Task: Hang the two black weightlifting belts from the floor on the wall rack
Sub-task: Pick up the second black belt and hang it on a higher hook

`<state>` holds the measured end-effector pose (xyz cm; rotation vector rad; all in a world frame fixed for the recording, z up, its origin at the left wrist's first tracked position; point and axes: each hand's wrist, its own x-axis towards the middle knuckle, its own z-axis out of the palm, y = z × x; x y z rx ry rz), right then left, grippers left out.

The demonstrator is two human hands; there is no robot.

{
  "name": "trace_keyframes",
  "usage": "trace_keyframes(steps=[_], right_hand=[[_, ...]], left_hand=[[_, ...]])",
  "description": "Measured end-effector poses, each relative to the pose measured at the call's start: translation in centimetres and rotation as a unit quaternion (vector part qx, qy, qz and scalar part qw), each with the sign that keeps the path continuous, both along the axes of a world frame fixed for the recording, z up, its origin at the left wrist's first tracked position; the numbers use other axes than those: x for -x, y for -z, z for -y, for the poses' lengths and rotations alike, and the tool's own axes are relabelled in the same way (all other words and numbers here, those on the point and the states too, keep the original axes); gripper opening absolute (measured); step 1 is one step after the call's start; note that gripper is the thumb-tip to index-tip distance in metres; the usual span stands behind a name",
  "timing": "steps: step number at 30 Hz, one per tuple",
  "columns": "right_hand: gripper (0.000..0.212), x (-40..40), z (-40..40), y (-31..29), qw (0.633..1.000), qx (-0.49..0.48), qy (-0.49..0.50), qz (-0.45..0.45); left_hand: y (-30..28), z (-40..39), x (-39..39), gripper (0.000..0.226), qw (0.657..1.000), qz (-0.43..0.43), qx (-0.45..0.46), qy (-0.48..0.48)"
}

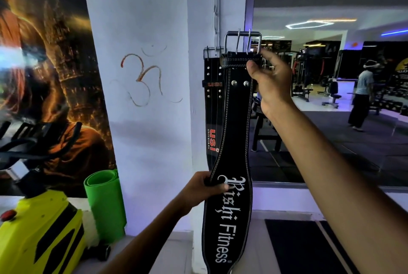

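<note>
Right hand (270, 85) is raised at arm's length, thumb and fingers pinched on the strap end of a black weightlifting belt (234, 141), just under its steel double-prong buckle (242, 42), which stands upright above the knuckles. Below that grip the belt hangs almost straight down, widening toward the bottom, with white lettering reading "Fitness" (the word before it is in ornate script and hard to read). Left hand (202, 190), lower and nearer the body, is closed around the belt's left edge where the lettering begins, thumb across the front face.

Just behind and to the left of the right hand, a second black belt (211, 119) with red "USI" print already hangs against the white pillar (154, 119), its buckle on a metal wall rack (216, 20) whose vertical strip of hooks runs up above both buckles. The held buckle is near the rack; whether it touches a hook cannot be told.

Further left of the left hand stand a rolled green mat (103, 203) and a yellow machine (42, 236). To the right of the right arm, a wall mirror (331, 97) reflects the gym floor.
</note>
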<state>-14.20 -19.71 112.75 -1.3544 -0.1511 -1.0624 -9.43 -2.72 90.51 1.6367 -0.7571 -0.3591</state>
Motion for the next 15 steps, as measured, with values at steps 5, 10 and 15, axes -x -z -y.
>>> trace_keyframes(steps=[5,10,15], right_hand=[[0.044,-0.3,0.0,0.9,1.000,0.008,-0.020,-0.015],[0.042,-0.4,-0.1,1.6,0.999,0.011,-0.040,-0.008],[0.046,-0.8,0.2,2.4,0.999,-0.001,-0.040,-0.010]], left_hand=[[-7.6,1.0,-1.1,0.030,0.985,0.076,0.142,-0.067],[-17.8,2.4,-1.5,0.026,0.930,0.206,0.277,-0.124],[-20.9,4.4,-1.5,0.022,0.909,0.305,0.239,-0.154]])
